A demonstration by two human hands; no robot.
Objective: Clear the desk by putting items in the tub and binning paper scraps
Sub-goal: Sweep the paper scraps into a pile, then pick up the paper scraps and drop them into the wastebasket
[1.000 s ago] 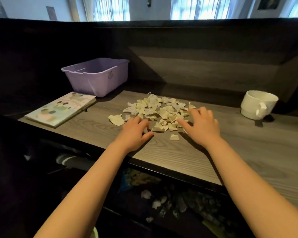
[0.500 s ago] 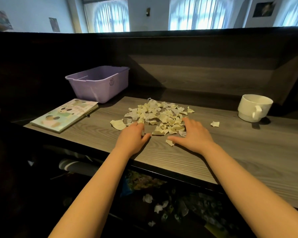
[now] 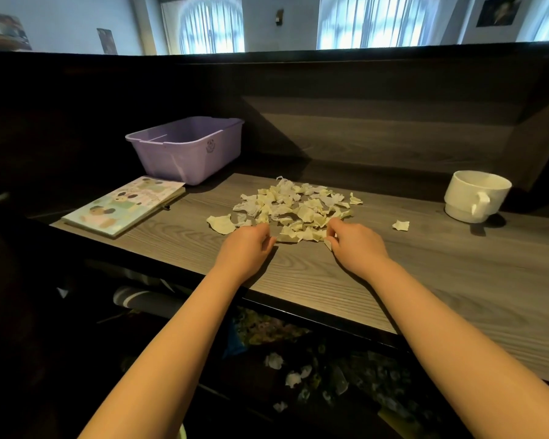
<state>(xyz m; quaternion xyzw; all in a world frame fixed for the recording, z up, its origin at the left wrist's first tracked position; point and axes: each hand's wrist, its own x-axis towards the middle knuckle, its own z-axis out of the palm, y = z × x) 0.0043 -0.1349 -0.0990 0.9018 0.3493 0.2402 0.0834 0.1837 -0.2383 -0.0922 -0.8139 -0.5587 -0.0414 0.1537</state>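
Note:
A loose pile of pale yellow and white paper scraps lies in the middle of the grey wood desk. My left hand rests at the pile's near left edge with its fingers curled under; whether it grips any scraps is hidden. At the near right edge, my right hand has its fingers pinched together on a few scraps. A purple tub stands at the back left. Beside it lies an illustrated book. A white mug stands at the far right.
A single stray scrap lies between the pile and the mug. A dark raised partition closes the back of the desk. Below the front edge, more scraps lie scattered in a dark space.
My right hand went from lying flat over the pile to pinching at its near edge. A stray scrap now lies off to the right. My left hand barely moved.

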